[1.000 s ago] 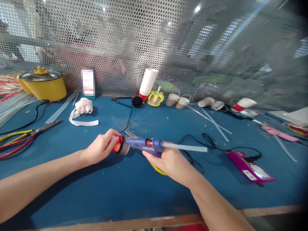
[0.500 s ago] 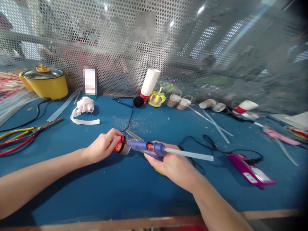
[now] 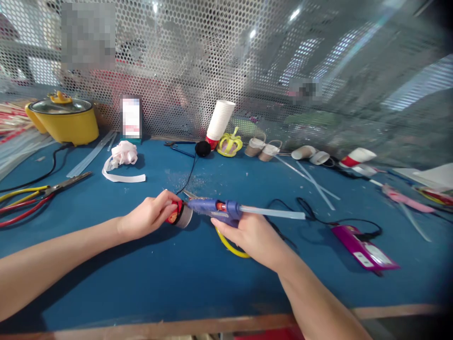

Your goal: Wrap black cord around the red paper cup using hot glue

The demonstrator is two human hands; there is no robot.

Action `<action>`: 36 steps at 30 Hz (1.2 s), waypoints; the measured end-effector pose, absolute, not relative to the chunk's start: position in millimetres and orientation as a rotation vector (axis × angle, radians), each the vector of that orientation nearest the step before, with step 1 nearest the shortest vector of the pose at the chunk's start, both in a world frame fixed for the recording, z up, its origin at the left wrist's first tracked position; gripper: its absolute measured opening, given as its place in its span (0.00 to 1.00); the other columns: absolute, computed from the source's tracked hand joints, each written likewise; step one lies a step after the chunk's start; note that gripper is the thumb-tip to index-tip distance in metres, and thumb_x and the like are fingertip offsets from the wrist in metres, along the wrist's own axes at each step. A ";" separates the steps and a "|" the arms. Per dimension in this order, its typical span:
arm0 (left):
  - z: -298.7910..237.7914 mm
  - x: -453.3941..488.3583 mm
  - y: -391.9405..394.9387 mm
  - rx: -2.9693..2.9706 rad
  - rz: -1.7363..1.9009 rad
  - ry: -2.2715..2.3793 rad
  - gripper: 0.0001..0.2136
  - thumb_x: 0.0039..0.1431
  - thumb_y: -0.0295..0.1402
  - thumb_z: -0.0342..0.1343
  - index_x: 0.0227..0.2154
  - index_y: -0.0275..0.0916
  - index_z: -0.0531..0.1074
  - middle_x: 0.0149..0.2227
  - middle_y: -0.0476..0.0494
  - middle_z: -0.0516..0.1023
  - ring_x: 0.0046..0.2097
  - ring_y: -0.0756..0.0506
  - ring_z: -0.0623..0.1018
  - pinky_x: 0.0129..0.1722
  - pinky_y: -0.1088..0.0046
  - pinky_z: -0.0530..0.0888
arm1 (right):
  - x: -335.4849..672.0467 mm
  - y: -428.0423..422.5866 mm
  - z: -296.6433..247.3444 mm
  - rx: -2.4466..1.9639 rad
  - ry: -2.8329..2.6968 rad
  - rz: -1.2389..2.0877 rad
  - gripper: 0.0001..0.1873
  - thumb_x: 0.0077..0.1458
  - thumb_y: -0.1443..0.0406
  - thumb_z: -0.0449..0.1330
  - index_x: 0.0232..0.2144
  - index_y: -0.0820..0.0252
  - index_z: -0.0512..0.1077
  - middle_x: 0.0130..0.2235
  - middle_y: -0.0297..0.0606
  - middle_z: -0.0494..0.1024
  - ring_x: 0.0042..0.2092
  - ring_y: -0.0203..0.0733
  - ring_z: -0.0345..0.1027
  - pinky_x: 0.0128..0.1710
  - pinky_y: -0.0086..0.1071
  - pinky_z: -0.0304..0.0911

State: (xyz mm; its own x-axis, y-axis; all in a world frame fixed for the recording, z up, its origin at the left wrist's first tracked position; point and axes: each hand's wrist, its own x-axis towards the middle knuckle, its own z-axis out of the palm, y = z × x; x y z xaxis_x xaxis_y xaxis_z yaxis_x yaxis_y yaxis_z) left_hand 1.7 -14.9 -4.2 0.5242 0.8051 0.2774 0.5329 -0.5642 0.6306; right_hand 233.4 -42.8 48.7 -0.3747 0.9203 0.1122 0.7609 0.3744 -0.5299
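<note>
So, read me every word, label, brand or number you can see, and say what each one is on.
No text is readable.
Red cup: round yellowish emblem, too small to read.
Glue gun: pale patch, too small.
Phone: screen blurred out.
Purple power strip: any markings too blurred.

Fairly bright, diffuse light covers the tabletop (image 3: 148,288), with a soft shadow below the left forearm (image 3: 63,245). Small white glints dot the perforated screen (image 3: 184,42), and pale streaks of light cross its upper right. The pot lid (image 3: 60,106) carries a faint sheen; the phone (image 3: 130,118) glows, its display pixelated. Grey blocks mask other patches. The left hand (image 3: 143,219), right hand (image 3: 256,238) and glue gun (image 3: 212,209) look reasonably clear; beyond the screen everything blurs. Wide-angle stretching bends the sides, and the right edge fades to black.
</note>
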 end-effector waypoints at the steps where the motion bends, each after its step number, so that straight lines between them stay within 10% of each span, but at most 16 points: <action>1: -4.7 1.3 -14.6 2.309 0.770 1.064 0.12 0.62 0.35 0.37 0.42 0.36 0.61 0.37 0.42 0.76 0.33 0.49 0.76 0.32 0.75 0.71 | 233.4 -42.4 49.0 -1.488 -2.241 0.581 0.09 0.52 0.63 0.53 0.30 0.61 0.72 0.31 0.37 0.78 0.33 0.42 0.70 0.36 0.33 0.64; 36: -7.4 0.1 -15.1 2.304 0.765 1.006 0.11 0.61 0.34 0.38 0.41 0.37 0.61 0.32 0.45 0.75 0.29 0.51 0.75 0.30 0.77 0.71 | 233.1 -45.2 52.7 -1.534 -2.208 0.590 0.08 0.50 0.63 0.54 0.29 0.60 0.72 0.29 0.34 0.77 0.31 0.41 0.70 0.32 0.31 0.64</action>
State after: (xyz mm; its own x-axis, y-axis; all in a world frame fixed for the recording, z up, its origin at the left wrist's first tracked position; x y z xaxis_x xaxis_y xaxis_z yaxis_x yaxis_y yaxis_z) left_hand 0.1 -15.1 -7.4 0.5674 0.7710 0.2892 0.4846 -0.5967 0.6396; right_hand 233.1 -45.2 52.7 -0.3272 0.9421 0.0741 0.7794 0.3134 -0.5425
